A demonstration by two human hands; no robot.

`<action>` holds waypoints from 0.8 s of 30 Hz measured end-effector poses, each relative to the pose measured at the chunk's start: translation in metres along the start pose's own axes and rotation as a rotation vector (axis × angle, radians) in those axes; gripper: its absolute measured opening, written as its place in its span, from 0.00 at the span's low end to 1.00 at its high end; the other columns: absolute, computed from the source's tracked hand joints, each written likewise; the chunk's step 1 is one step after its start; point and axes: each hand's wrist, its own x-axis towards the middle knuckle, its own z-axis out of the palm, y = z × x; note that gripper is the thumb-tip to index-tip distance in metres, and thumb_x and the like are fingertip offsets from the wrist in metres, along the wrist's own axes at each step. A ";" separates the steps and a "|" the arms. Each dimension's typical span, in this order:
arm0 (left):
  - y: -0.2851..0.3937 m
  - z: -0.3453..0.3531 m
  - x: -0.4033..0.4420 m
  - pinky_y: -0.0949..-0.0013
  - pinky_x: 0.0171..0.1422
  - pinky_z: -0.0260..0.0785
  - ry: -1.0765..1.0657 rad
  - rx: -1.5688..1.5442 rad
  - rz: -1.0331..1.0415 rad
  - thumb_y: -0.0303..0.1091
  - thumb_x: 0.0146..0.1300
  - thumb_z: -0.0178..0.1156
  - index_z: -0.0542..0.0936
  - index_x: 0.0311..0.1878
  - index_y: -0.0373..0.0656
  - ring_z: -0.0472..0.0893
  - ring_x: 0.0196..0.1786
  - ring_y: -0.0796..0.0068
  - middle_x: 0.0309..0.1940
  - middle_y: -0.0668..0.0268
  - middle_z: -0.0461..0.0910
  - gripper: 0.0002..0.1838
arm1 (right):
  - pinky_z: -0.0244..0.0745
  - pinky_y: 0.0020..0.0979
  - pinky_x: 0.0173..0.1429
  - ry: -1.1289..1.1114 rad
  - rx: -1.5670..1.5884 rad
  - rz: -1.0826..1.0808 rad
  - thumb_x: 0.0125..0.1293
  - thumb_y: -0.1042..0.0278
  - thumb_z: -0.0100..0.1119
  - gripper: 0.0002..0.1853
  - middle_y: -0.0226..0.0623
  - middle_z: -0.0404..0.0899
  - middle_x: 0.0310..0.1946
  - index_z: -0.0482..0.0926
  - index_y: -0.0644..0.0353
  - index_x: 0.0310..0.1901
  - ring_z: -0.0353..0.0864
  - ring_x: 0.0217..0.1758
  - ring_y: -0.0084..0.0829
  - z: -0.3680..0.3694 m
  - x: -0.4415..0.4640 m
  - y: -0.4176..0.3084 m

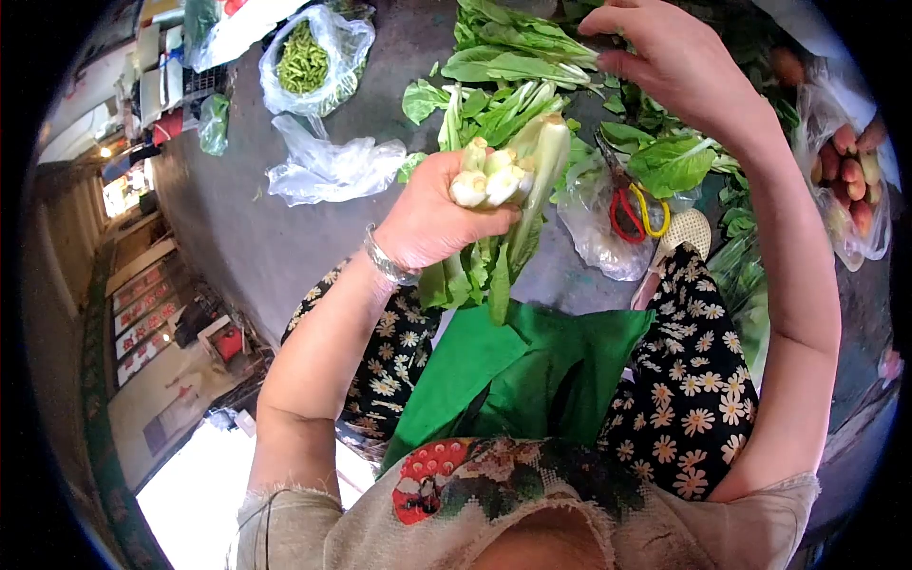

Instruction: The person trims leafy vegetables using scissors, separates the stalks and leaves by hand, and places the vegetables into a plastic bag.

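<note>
Over grey floor (228, 204), grips the leafy-green bunch (543, 171) left of the red-and-yellow-handled scissors (623, 180) with the left hand's (432, 214) fingers clenched, seemingly to keep its pale stem bases (472, 187) together, and holds the right hand (679, 71), with fingers parted, beside spread greens (513, 43) beyond the scissors.
</note>
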 end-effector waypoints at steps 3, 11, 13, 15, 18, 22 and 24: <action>-0.007 0.002 -0.001 0.75 0.48 0.72 0.018 0.061 0.058 0.22 0.50 0.70 0.80 0.48 0.41 0.78 0.41 0.83 0.38 0.73 0.81 0.19 | 0.73 0.31 0.38 -0.176 0.862 0.109 0.66 0.60 0.60 0.15 0.30 0.80 0.28 0.83 0.66 0.40 0.76 0.30 0.23 0.018 -0.002 -0.001; -0.007 0.005 -0.001 0.76 0.52 0.72 0.205 0.421 0.316 0.22 0.50 0.70 0.78 0.52 0.40 0.78 0.43 0.84 0.39 0.70 0.81 0.23 | 0.73 0.21 0.33 -0.454 0.923 0.151 0.68 0.64 0.58 0.12 0.28 0.79 0.29 0.80 0.66 0.41 0.76 0.29 0.17 0.050 0.000 -0.004; -0.004 0.001 0.000 0.76 0.55 0.71 0.319 0.465 0.420 0.21 0.49 0.70 0.77 0.59 0.41 0.78 0.47 0.81 0.44 0.69 0.81 0.30 | 0.72 0.21 0.33 -0.388 0.908 0.225 0.70 0.63 0.56 0.12 0.27 0.78 0.28 0.79 0.65 0.42 0.74 0.28 0.17 0.054 0.001 0.013; -0.001 -0.008 -0.001 0.76 0.54 0.72 0.340 0.269 0.330 0.20 0.51 0.68 0.77 0.59 0.41 0.78 0.47 0.82 0.45 0.71 0.81 0.29 | 0.71 0.21 0.32 -0.316 0.824 0.259 0.72 0.61 0.54 0.13 0.26 0.76 0.28 0.78 0.64 0.42 0.73 0.27 0.16 0.059 -0.001 0.033; 0.008 -0.016 -0.005 0.77 0.51 0.73 0.356 0.176 0.254 0.20 0.53 0.67 0.79 0.57 0.41 0.79 0.45 0.84 0.43 0.72 0.81 0.25 | 0.71 0.21 0.32 -0.237 0.860 0.352 0.73 0.61 0.52 0.12 0.26 0.74 0.29 0.77 0.63 0.41 0.72 0.27 0.16 0.064 -0.009 0.051; 0.006 -0.012 -0.007 0.75 0.51 0.74 0.208 0.092 0.213 0.21 0.52 0.68 0.80 0.54 0.40 0.80 0.45 0.81 0.44 0.71 0.82 0.23 | 0.71 0.25 0.31 -0.178 0.852 0.343 0.70 0.62 0.52 0.13 0.29 0.74 0.24 0.76 0.66 0.37 0.74 0.24 0.20 0.067 -0.009 0.052; 0.006 -0.004 -0.007 0.75 0.53 0.74 0.164 0.151 0.244 0.20 0.52 0.68 0.79 0.57 0.40 0.80 0.46 0.80 0.45 0.71 0.82 0.26 | 0.70 0.24 0.30 -0.193 0.884 0.404 0.71 0.63 0.52 0.12 0.29 0.74 0.24 0.75 0.65 0.36 0.74 0.24 0.19 0.063 -0.008 0.041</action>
